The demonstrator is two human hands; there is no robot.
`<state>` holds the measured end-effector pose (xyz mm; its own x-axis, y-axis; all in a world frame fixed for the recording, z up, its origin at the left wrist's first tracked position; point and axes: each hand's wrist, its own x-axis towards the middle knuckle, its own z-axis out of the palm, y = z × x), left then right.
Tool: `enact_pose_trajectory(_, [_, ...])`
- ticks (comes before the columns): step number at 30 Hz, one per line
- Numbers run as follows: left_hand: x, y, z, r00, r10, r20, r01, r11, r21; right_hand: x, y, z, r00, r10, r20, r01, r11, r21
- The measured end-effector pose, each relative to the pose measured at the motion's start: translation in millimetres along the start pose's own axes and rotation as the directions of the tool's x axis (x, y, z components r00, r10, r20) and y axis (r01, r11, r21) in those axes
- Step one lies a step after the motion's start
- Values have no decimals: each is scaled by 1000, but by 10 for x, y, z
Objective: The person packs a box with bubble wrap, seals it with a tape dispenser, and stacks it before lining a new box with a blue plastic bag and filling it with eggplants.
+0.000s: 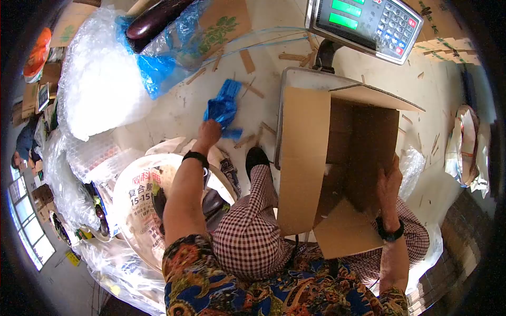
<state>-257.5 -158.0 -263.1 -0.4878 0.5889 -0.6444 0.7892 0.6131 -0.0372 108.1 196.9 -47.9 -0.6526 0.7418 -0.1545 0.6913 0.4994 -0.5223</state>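
Observation:
My left hand [210,134], stretched out over the floor, is closed on one end of a crumpled blue plastic bag [223,107]. An open cardboard box [303,158] rests on the platform of the scale [300,78], with its flaps spread outward. Its visible inside is bare brown cardboard, partly in shadow. At the box's right side, my right hand [389,184] grips the wall, with the fingers along the edge. Above the box stands the scale's display [363,23], with green readouts and a keypad.
A large eggplant [155,21] lies on blue and clear plastic at the top left. Bubble wrap [100,73] is piled at left. A printed white sack [139,205] holding eggplants [213,203] stands beside my left leg. Cardboard strips [246,60] litter the floor. A person [23,147] is at far left.

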Motion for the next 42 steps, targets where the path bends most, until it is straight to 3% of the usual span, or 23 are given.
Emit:
enact_pose_trajectory(1, [-95, -13, -321, 993, 116, -13, -115, 990, 83, 1, 13, 15, 1000, -23, -16, 23, 999, -41])
enact_pose_trajectory(2, [-268, -63, -589, 979, 37, -199, -156, 766, -624, 17, 5, 23, 999, -32, -27, 32, 999, -30])
enact_pose_trajectory(3, [-501, -89, -873, 948, -140, -286, -272, 112, -956, 26, -6, 14, 999, -39, -12, 39, 999, 5])
enact_pose_trajectory(4, [-782, -104, -1224, 935, -199, -294, -295, 21, -955, 23, -13, -2, 999, -48, 3, 48, 998, 39])
enact_pose_trajectory(6, [-978, -482, -1252, 943, -147, -298, -52, 821, -569, -6, 83, 33, 998, -70, 8, 69, 997, 21])
enact_pose_trajectory(7, [-1052, -696, -1159, 792, -265, -550, -257, 673, -694, 56, 113, 44, 996, -84, 10, 85, 996, -5])
enact_pose_trajectory(8, [-1186, -845, -1417, 660, -287, -694, -335, 714, -614, 62, 126, 32, 996, -89, -24, 89, 996, 10])
enact_pose_trajectory(9, [-1588, -676, -1920, 736, -391, -552, -426, 365, -828, 7, 133, 21, 987, -147, -62, 135, 976, -168])
enact_pose_trajectory(10, [-1923, -607, -2305, 816, -334, -472, -390, 284, -876, -13, 95, 4, 972, -217, -85, 176, 923, -342])
enact_pose_trajectory(13, [-2481, -377, -2936, 744, -346, -571, -625, -60, -778, -95, -345, -316, 936, -348, -49, 324, 908, -265])
enact_pose_trajectory(15, [-2877, 112, -3348, 687, -293, -665, -704, -43, -709, -205, -941, -682, 951, -304, 55, 305, 952, -8])
enact_pose_trajectory(18, [-3179, 643, -3620, 610, -83, -788, -727, 337, -599, -443, -1689, -1057, 885, -429, 182, 257, 776, 576])
enact_pose_trajectory(19, [-3247, 922, -3697, 621, -15, -784, -721, 381, -579, -530, -1946, -1184, 888, -432, 159, 271, 769, 578])
enact_pose_trajectory(21, [-3348, 1387, -3739, 586, 123, -801, -696, 583, -420, -669, -2346, -1414, 806, -576, 133, 166, 436, 884])
enact_pose_trajectory(26, [-3503, 1729, -3570, 512, 194, -837, -796, 474, -376, -601, -2408, -1703, 912, -410, -22, 191, 377, 906])
enact_pose_trajectory(28, [-3435, 1506, -3361, 848, 279, -450, -519, 608, -601, -575, -2323, -1930, 953, -269, -139, 216, 286, 933])
enact_pose_trajectory(30, [-3067, 1112, -2932, 812, 348, -468, -552, 719, -423, -470, -2175, -2206, 938, -194, -287, 325, 210, 922])
enact_pose_trajectory(33, [-2779, 663, -2725, 837, 96, -539, -376, 816, -438, -327, -1891, -2639, 859, -272, -434, 481, 138, 866])
enact_pose_trajectory(35, [-2855, 690, -2956, 805, -36, -593, -162, 947, -277, -414, -1776, -2834, 871, -218, -439, 478, 176, 861])
enact_pose_trajectory(38, [-2828, 851, -3184, 736, -5, -677, -237, 934, -265, -280, -1434, -3123, 868, -264, -421, 489, 303, 818])
enact_pose_trajectory(40, [-2904, 1329, -3359, 707, -277, -651, -593, 268, -759, -308, -1358, -3070, 863, -198, -464, 504, 296, 811])
enact_pose_trajectory(41, [-2857, 1490, -3389, 709, -258, -656, -603, 259, -754, -346, -1372, -3048, 857, -148, -494, 516, 283, 809])
enact_pose_trajectory(42, [-2812, 1630, -3418, 692, -216, -689, -716, -87, -693, -365, -1361, -3035, 879, -106, -464, 476, 232, 849])
